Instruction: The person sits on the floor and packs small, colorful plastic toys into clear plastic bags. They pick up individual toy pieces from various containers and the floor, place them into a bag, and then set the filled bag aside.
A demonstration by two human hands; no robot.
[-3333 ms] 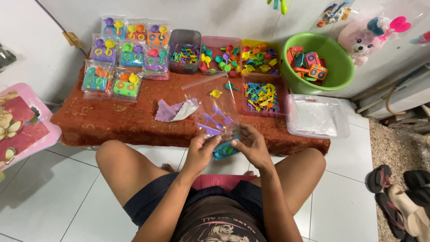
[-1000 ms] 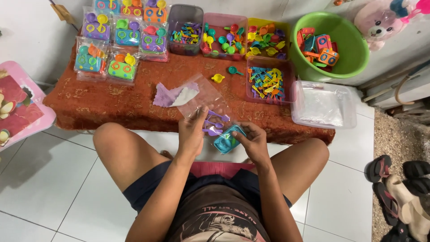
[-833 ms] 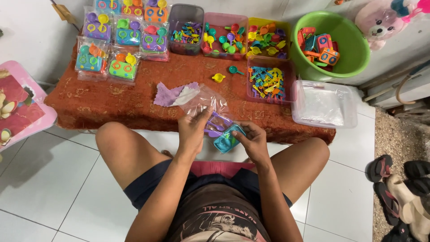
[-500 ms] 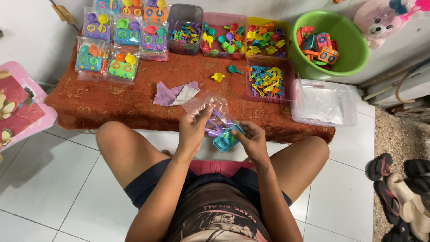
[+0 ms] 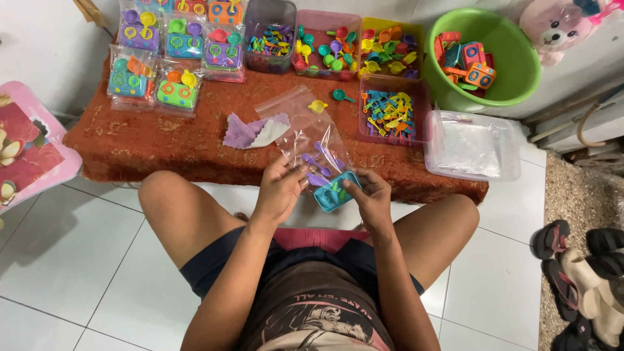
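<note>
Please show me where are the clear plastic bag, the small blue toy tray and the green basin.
clear plastic bag (image 5: pixel 305 130), head view, upper flat part.
blue toy tray (image 5: pixel 335 192), head view, its middle.
green basin (image 5: pixel 517 62), head view, right inner wall.

Bare red cloth (image 5: pixel 130 140) lies left of the purple piece (image 5: pixel 250 130); toy trays (image 5: pixel 328 42) crowd the far edge.

Teal toy tray (image 5: pixel 333 193), purple pieces (image 5: pixel 316 168) in clear bag (image 5: pixel 305 133), rust-red patterned cloth (image 5: pixel 123 140), lilac and white scrap (image 5: pixel 255 130), green basin (image 5: pixel 513 65), pink floral-printed stool (image 5: pixel 29 153), pink plush toy (image 5: pixel 558 27), white floor tiles (image 5: pixel 71 260).
</note>
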